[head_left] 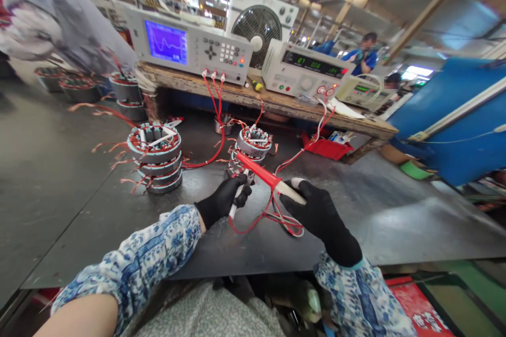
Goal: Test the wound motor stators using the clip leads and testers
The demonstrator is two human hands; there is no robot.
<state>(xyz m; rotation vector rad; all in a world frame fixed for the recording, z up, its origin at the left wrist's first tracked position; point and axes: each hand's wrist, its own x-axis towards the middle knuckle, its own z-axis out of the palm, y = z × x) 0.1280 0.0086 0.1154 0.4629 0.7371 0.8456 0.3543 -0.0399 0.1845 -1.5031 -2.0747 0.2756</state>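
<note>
My left hand (229, 197), in a black glove, is closed around a slim white probe (233, 205) with a red lead at its lower end. A thicker red test probe (259, 171) with a pale handle is gripped in my right hand (316, 208), also black-gloved. The tips of both probes reach the small stack of motor stators (255, 139) in front of me; whether they touch it I cannot tell. Looped red and white leads (290, 224) lie on the table under the red probe. Left of my hands stands a taller stack of stators (156, 155) with copper-coloured wire ends sticking out.
A wooden shelf (237, 92) carries a tester with a blue screen (190, 45), a second tester with green digits (304, 68) and a fan (256, 29). A red tray (328, 148) sits beneath. At the left is a person's grey sleeve (79, 16) near more stators (81, 89).
</note>
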